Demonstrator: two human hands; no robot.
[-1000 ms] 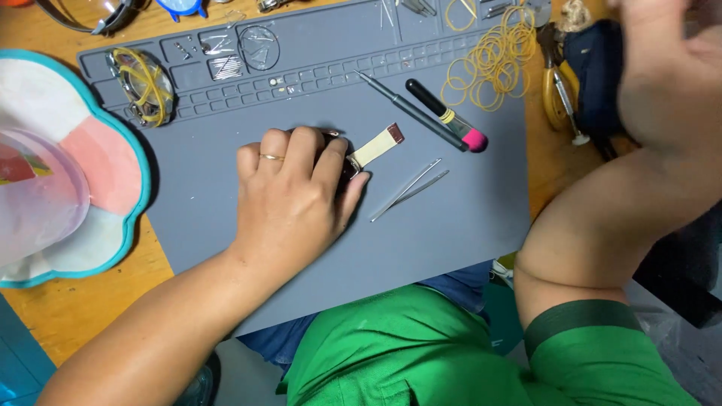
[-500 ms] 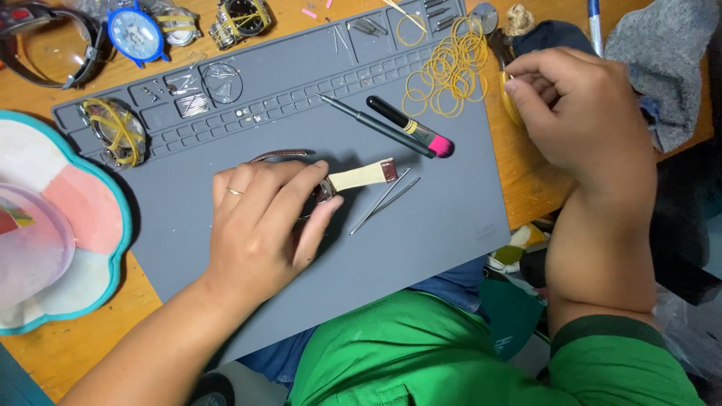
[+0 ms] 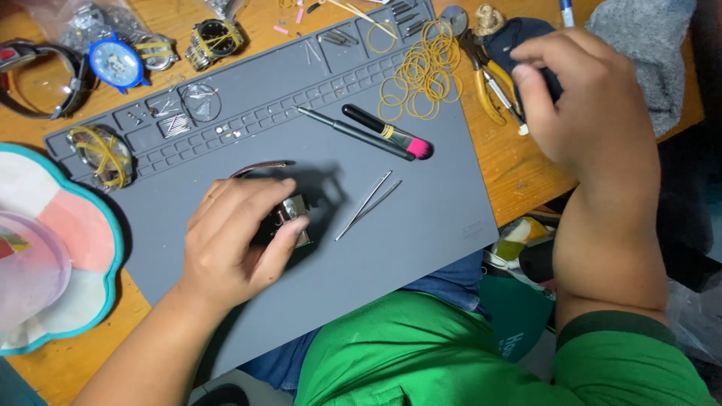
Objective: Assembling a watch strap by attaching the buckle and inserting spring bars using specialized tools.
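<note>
My left hand point(image 3: 237, 244) rests on the grey work mat point(image 3: 421, 225), with thumb and fingers closed around a small dark watch point(image 3: 289, 218) that has a silvery case. A brown strap point(image 3: 259, 167) curves out behind the fingers. My right hand point(image 3: 583, 98) is at the far right over the wooden table, its thumb and fingers curled onto a dark pouch point(image 3: 519, 41). Yellow-handled pliers point(image 3: 489, 94) lie just left of that hand.
Tweezers point(image 3: 368, 204), a pink-tipped brush point(image 3: 387, 134), a thin dark tool point(image 3: 338, 128) and several yellow rubber bands point(image 3: 421, 71) lie on the mat. A flower-shaped tray point(image 3: 53, 248) sits left, a blue watch point(image 3: 116, 64) and a magnifier point(image 3: 30, 79) behind, a grey cloth point(image 3: 639, 45) at the far right.
My right hand has come down from near the camera to the pouch at the right. My left hand has curled tighter on the watch, and the cream-coloured piece beside it is out of sight.
</note>
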